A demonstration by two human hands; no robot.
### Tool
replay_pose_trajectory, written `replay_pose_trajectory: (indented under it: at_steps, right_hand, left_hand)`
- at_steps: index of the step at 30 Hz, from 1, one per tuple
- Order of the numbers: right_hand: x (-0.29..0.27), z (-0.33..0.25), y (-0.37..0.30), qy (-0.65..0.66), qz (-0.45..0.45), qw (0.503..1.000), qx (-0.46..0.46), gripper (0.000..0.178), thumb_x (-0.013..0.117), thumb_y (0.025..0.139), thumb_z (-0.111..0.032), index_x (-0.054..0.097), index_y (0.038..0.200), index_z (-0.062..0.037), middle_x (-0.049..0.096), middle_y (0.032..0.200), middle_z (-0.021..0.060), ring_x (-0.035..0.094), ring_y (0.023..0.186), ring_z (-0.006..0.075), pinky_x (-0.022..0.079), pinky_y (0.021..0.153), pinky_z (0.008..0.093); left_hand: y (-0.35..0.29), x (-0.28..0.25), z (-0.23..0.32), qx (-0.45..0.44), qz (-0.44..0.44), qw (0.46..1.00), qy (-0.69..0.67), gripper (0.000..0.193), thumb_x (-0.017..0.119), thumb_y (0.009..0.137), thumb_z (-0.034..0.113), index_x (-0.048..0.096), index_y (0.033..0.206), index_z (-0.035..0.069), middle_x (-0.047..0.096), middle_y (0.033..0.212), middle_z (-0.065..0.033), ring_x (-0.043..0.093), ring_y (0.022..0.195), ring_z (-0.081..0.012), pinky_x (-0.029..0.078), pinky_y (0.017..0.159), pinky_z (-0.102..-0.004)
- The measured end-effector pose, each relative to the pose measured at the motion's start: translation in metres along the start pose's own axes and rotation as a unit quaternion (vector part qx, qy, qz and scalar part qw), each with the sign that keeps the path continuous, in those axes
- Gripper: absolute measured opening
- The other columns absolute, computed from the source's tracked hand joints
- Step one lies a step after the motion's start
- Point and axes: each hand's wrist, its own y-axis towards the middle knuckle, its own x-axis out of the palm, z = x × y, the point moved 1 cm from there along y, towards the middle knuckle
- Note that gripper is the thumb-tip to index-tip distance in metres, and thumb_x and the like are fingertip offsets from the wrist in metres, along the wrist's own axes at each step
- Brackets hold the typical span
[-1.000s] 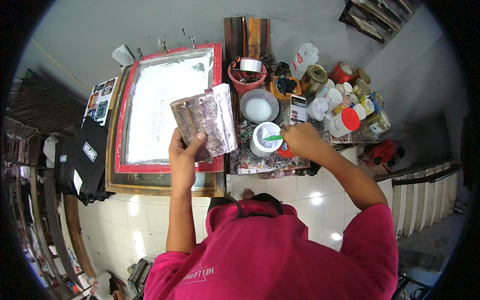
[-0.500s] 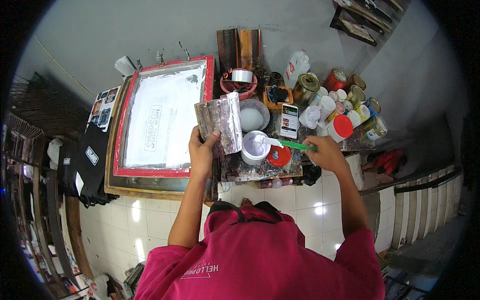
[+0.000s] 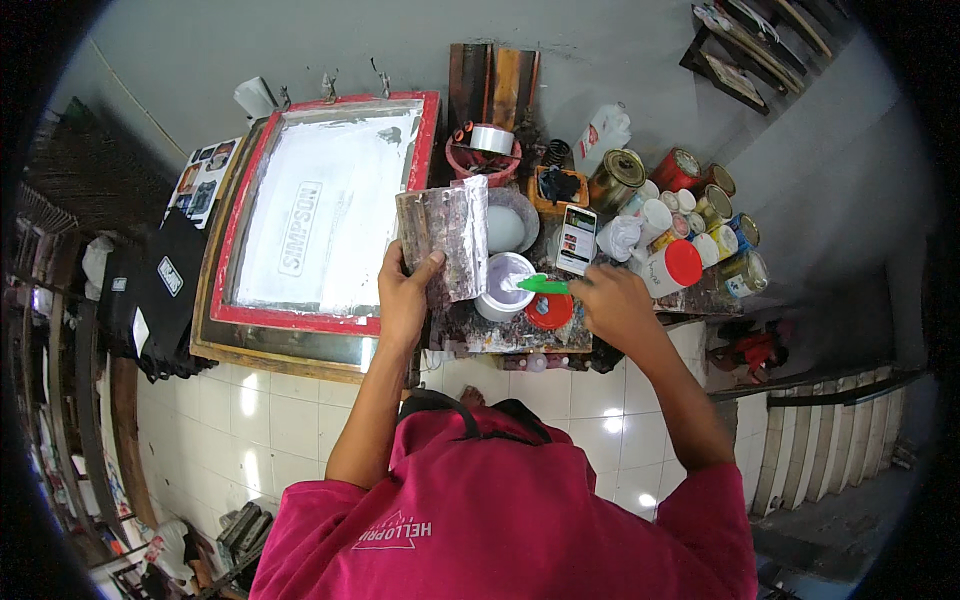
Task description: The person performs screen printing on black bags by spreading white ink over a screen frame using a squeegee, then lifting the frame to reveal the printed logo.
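My left hand [image 3: 406, 300] is closed round a worn wooden squeegee [image 3: 437, 242], thumb on its face, with white ink thick along its right edge. A green spatula [image 3: 546, 286] is gripped in my right hand [image 3: 617, 308]. Its ink-coated tip reaches inside a white tub [image 3: 497, 306] of pale ink, just right of the squeegee. Beside the tub lies a red lid [image 3: 549, 311], partly under the spatula. To the left, a red-framed printing screen [image 3: 318, 317] carries smeared white ink and a lettered design.
A phone [image 3: 577, 240] leans behind my right hand. Several ink cans and tubs, among them a red-lidded tub [image 3: 668, 272], crowd the right. A grey bowl [image 3: 526, 222] and pink basin [image 3: 497, 168] stand behind the squeegee. Black fabric [image 3: 150, 290] hangs left of the screen.
My right hand has moved left, bringing the spatula's inked end from over the tub's rim down into it. The squeegee stays in my left hand, and the whole view has shifted slightly.
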Motion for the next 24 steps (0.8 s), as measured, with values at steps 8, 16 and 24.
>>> replay_pose_trajectory:
  at_steps: [8, 16, 24]
  right_hand:
    - [-0.004, -0.023, 0.049, -0.031, -0.075, 0.993, -0.088, 0.015, 0.069, 0.074, -0.011, 0.072, 0.089, -0.0084, 0.065, 0.085, 0.0119, 0.068, 0.084, 0.0301, 0.055, 0.072, 0.0429]
    - [-0.001, -0.024, 0.049, -0.079, -0.126, 0.984, -0.100, 0.017, 0.070, 0.074, -0.010, 0.072, 0.091, -0.0089, 0.067, 0.088, 0.0135, 0.069, 0.085, 0.0302, 0.056, 0.071, 0.0419]
    - [-0.041, -0.024, 0.047, -0.014, -0.156, 0.988, 0.017, 0.020, 0.067, 0.076, -0.011, 0.072, 0.095, -0.0089, 0.068, 0.087, 0.0138, 0.070, 0.081, 0.0345, 0.056, 0.073, 0.0470]
  left_hand:
    - [-0.013, -0.001, 0.001, -0.006, 0.032, 0.999, -0.024, 0.027, 0.068, 0.094, 0.006, 0.060, 0.119, -0.003, 0.069, 0.104, -0.0086, 0.063, 0.092, -0.0130, 0.051, 0.085, -0.0293]
    - [-0.011, -0.010, -0.011, 0.008, 0.033, 0.999, -0.019, 0.030, 0.069, 0.094, 0.010, 0.059, 0.120, -0.001, 0.068, 0.107, -0.0085, 0.063, 0.095, -0.0141, 0.051, 0.087, -0.0306]
    - [-0.003, -0.009, -0.018, 0.021, 0.027, 0.999, 0.009, 0.033, 0.068, 0.095, 0.009, 0.058, 0.124, -0.003, 0.068, 0.108, -0.0111, 0.064, 0.095, -0.0154, 0.051, 0.087, -0.0309]
